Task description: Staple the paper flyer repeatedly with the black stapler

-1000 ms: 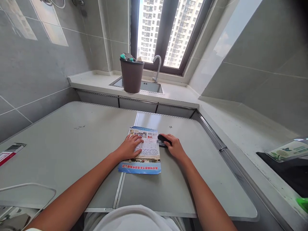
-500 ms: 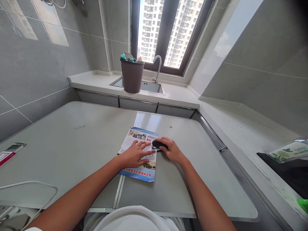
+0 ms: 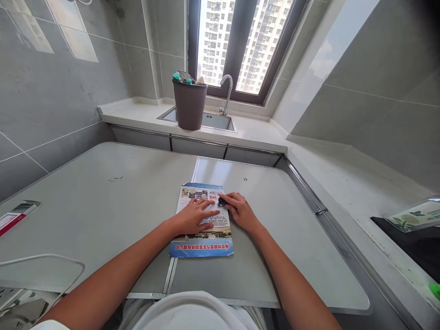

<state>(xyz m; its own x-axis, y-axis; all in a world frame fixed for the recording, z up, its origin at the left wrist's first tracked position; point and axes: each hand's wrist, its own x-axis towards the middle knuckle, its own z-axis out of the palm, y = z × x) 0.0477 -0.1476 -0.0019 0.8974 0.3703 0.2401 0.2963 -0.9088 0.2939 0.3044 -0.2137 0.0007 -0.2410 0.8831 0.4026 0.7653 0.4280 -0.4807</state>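
Note:
A printed leaflet [image 3: 202,247] with a blue band along its near edge lies on the folding table [image 3: 130,256], across the seam. My left hand [image 3: 195,216] rests flat on it, fingers spread and pointing right. At the leaflet's right edge, my right hand [image 3: 242,211] is closed around a small black stapler [image 3: 222,201]. The stapler's front end is over the paper; most of its body is hidden under my fingers.
Loose staples [image 3: 245,179] lie beyond the leaflet, and more small staples [image 3: 116,178] at the left. A red and white packet [image 3: 15,217] is on the left edge. Behind stand a brown bin [image 3: 190,105] and a faucet [image 3: 227,94]. A white cable [image 3: 44,257] curves at near left.
The leaflet has turned and now lies squarer to me, its near right corner further right. My right hand, holding the stapler, has turned slightly and stays at the right edge.

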